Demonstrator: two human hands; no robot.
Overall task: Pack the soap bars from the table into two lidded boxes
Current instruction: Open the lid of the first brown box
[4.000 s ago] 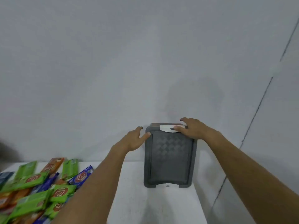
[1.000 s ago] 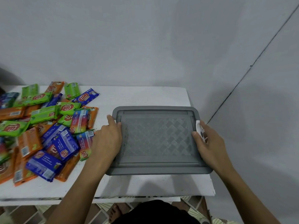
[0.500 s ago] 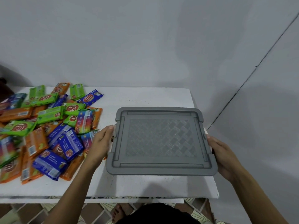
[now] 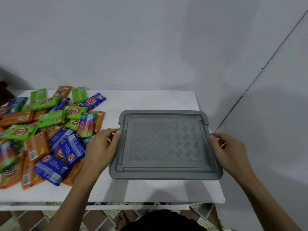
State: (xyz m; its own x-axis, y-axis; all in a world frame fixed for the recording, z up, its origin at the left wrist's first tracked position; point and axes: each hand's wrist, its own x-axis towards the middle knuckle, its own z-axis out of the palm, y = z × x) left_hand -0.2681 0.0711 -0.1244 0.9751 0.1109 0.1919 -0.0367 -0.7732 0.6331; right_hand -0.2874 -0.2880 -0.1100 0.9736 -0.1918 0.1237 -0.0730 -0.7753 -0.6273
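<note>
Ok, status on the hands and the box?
Left hand and right hand at the grey box sides. Lid on. Soap bars piled left, none packed.

One grey lidded box (image 4: 165,144) on one white table (image 4: 150,190). Two hands. Soap bars (image 4: 50,130) in a heap: green, orange, blue and rainbow wrappers, overlapping, too jumbled to count exactly.

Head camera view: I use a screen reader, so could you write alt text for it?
A person's left hand and right hand grip opposite sides of a grey lidded box on a white table. Wrapped soap bars lie piled at its left.
</note>
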